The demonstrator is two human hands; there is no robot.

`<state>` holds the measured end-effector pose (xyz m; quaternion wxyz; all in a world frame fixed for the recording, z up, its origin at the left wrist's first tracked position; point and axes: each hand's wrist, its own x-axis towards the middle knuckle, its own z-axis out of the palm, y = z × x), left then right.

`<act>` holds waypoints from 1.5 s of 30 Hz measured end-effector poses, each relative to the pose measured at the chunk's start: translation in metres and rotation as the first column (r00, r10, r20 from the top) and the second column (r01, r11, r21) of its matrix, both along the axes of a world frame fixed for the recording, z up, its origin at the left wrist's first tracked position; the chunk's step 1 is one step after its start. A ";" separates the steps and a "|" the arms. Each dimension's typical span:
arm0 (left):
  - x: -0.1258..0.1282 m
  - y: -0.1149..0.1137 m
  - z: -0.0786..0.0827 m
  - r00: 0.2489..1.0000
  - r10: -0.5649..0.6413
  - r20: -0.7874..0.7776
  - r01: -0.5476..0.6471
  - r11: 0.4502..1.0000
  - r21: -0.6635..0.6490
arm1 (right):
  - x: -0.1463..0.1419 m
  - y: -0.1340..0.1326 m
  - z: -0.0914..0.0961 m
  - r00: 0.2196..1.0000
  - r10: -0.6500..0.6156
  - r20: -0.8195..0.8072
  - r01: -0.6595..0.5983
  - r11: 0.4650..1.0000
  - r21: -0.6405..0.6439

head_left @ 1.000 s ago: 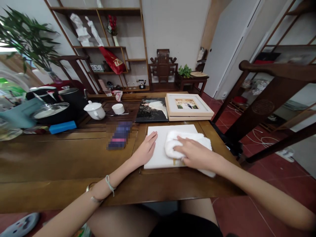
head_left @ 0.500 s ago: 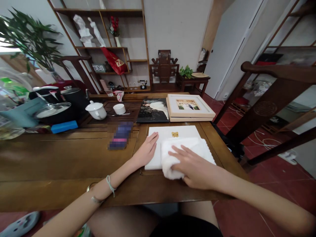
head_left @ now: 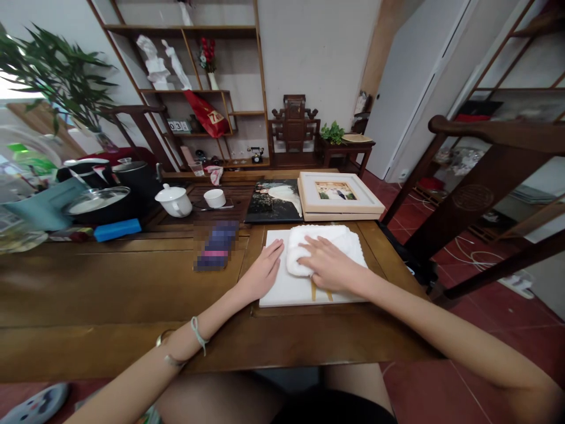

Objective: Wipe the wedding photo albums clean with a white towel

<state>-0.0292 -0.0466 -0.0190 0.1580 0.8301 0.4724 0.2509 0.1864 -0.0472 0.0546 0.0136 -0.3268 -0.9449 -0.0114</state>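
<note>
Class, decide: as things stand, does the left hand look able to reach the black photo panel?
Probably yes. The left hand rests on the white board, and the black photo panel lies just past the board's far edge, with nothing visible standing between them.

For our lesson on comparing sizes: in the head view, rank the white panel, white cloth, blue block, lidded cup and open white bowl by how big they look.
1. White panel, by its outline, since it is partly covered
2. White cloth
3. Blue block and lidded cup: too alike to rank
4. Open white bowl
</note>
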 end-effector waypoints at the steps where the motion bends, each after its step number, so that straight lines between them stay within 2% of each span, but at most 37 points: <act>1: 0.000 0.000 0.001 1.000 0.001 -0.001 -0.001 1.000 -0.003 | -0.004 -0.009 -0.002 1.000 0.013 0.024 -0.013 1.000 0.019; 6: -0.002 -0.001 0.004 1.000 -0.026 -0.003 0.026 0.999 -0.032 | -0.021 -0.075 -0.005 0.989 0.142 0.034 -0.143 0.989 0.025; 9: -0.003 0.000 0.004 0.999 -0.039 0.010 0.039 0.999 -0.030 | -0.022 -0.093 -0.003 0.983 0.186 0.006 -0.186 0.983 -0.014; 12: -0.002 0.000 0.003 1.000 -0.025 0.014 0.025 0.999 -0.027 | -0.016 -0.074 0.001 0.992 0.130 -0.003 -0.130 0.991 -0.036; 17: 0.000 -0.001 0.002 1.000 -0.008 0.010 0.008 1.000 -0.012 | -0.014 -0.015 0.005 0.995 -0.099 0.023 0.099 0.995 0.006; 19: -0.001 0.000 0.001 1.000 -0.015 0.011 0.015 1.000 -0.011 | -0.020 -0.010 0.003 0.990 -0.134 0.055 0.131 0.990 0.047; 21: -0.002 0.000 0.001 1.000 -0.022 0.014 0.022 1.000 -0.017 | -0.030 -0.022 0.000 0.987 -0.124 0.104 0.116 0.990 0.082; 24: -0.003 0.000 0.002 0.999 -0.026 0.023 0.026 0.999 -0.019 | -0.043 -0.061 -0.003 0.988 -0.064 0.138 0.053 0.995 0.086; 27: -0.003 -0.001 0.004 0.999 -0.032 0.022 0.033 0.999 -0.026 | -0.048 -0.097 -0.001 0.982 0.065 0.179 -0.061 0.998 -0.026; 30: -0.003 -0.001 0.004 0.999 -0.036 0.023 0.037 0.999 -0.039 | -0.041 -0.105 0.004 0.986 0.135 0.101 -0.128 0.989 -0.079; 33: -0.003 -0.001 0.001 0.999 -0.034 0.040 0.035 0.999 -0.028 | -0.030 -0.079 0.008 0.998 0.066 0.009 -0.065 0.996 -0.061; 37: -0.001 -0.001 0.002 0.998 -0.042 0.053 0.042 0.999 -0.009 | -0.015 -0.017 0.016 0.994 -0.104 -0.016 0.103 0.992 -0.070; 41: 0.003 -0.002 0.006 0.999 -0.025 0.041 0.025 1.000 -0.010 | -0.012 0.043 0.025 0.985 -0.079 -0.156 0.048 0.980 -0.195; 45: 0.003 -0.002 0.006 0.999 -0.003 0.032 0.004 1.000 -0.014 | -0.030 0.080 0.031 0.975 -0.040 -0.219 -0.019 0.964 -0.265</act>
